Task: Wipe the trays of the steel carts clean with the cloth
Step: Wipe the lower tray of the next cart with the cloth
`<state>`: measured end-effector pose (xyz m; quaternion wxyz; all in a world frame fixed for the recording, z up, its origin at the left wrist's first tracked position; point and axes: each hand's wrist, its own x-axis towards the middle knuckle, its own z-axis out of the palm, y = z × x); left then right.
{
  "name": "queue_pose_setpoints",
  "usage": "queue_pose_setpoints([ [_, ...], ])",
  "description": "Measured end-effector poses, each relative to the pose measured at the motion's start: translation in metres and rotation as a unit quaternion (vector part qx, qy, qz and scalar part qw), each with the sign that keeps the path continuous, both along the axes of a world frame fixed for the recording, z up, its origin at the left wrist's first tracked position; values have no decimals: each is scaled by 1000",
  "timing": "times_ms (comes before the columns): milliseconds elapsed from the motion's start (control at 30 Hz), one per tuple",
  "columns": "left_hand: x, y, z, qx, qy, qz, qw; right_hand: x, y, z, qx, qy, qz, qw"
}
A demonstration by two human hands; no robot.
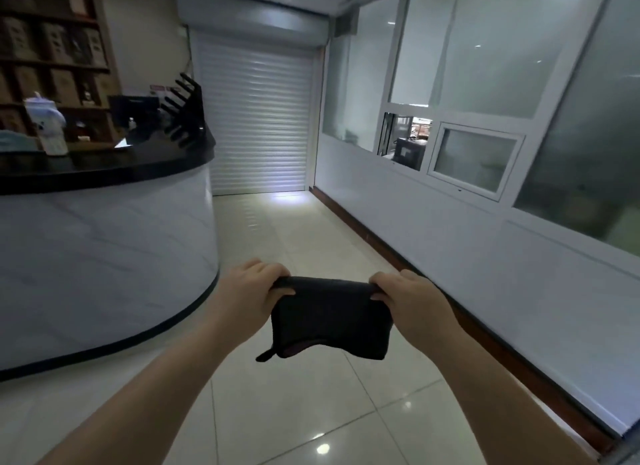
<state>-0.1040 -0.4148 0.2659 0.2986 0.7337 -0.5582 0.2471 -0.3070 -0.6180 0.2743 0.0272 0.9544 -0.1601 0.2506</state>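
A dark folded cloth hangs in the air in front of me, above the tiled floor. My left hand pinches its upper left corner and my right hand pinches its upper right corner, so the top edge is stretched between them. The lower edge droops, with a small tab at the bottom left. No steel cart or tray is in view.
A curved white counter with a black top stands at the left, carrying a bottle, a monitor and a black rack. A white wall with frosted windows runs along the right. A shut roller door closes the corridor ahead.
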Motion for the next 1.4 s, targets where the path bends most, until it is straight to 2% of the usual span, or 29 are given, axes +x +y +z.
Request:
queue_pose_setpoints([
  [133,68,-38,-10,-13,12,48,999,86,-60,-5,-24,11,77,997],
  [267,125,-71,-29,-8,117,145,982,184,-113,-12,-15,8,141,990],
  [333,154,-82,-25,-16,143,195,970,236,-133,-8,-11,17,164,986],
  [467,208,-87,-13,-64,118,273,953,342,-146,2,12,-43,238,970],
  [600,252,-63,-37,-69,175,377,907,433,-117,-21,74,-41,308,948],
  [767,329,-5,-57,-82,203,460,860,548,-65,-48,52,22,401,914],
  [933,431,46,-40,-97,177,488,849,677,-16,-33,23,65,449,891],
  [1167,579,116,6,-104,105,523,839,843,58,18,40,22,496,867],
  [1300,642,146,12,-107,99,580,802,921,105,14,80,-9,508,857],
  [1400,678,180,10,-120,90,632,760,984,155,4,149,-17,550,822],
])
